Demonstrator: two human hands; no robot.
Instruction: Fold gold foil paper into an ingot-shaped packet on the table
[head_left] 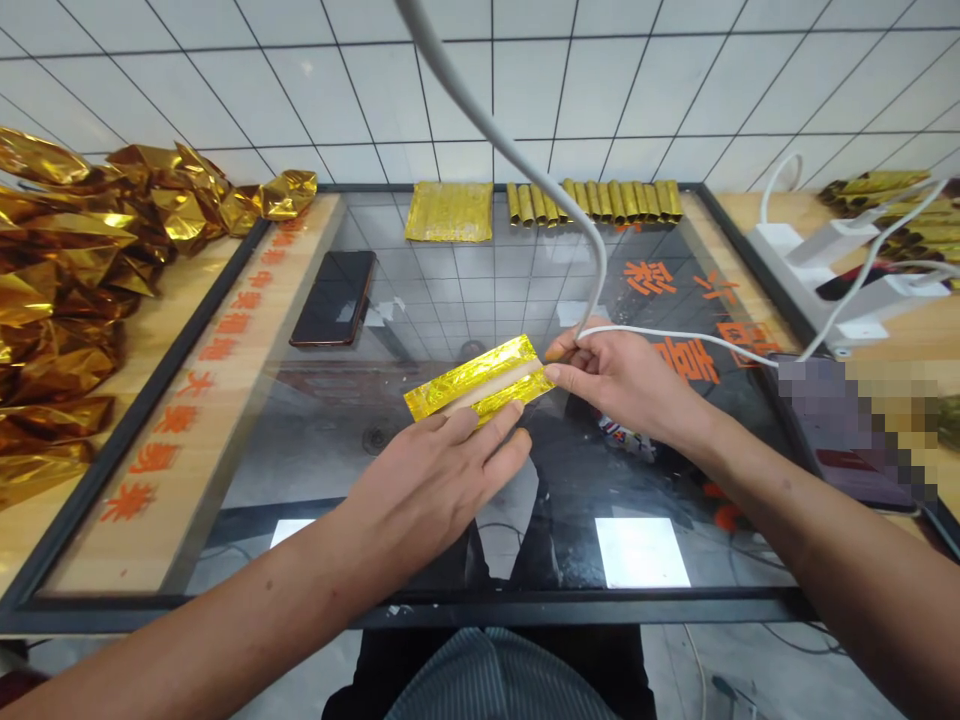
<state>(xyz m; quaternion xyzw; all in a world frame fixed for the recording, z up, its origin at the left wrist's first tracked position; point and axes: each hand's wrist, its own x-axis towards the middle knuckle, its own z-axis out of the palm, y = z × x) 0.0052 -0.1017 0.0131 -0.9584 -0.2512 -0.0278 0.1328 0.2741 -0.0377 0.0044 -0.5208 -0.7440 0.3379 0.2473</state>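
A strip of gold foil paper [480, 368] with a pale beige band down its middle lies slanted on the glass tabletop, in the middle of the view. My left hand [442, 465] rests over its lower left edge, fingers stretched out and lying flat on it. At the paper's right end, my right hand [611, 375] pinches the corner between thumb and forefinger. The left hand's thumb and part of the paper beneath that hand are hidden.
Flat gold sheets [448, 211] and a row of rolled gold tubes [600, 203] lie along the back edge. A dark phone [334, 298] lies left, another phone [847, 440] right. Crumpled gold foil [67, 300] covers the left. A power strip [795, 270] and grey cable [510, 150] stand nearby.
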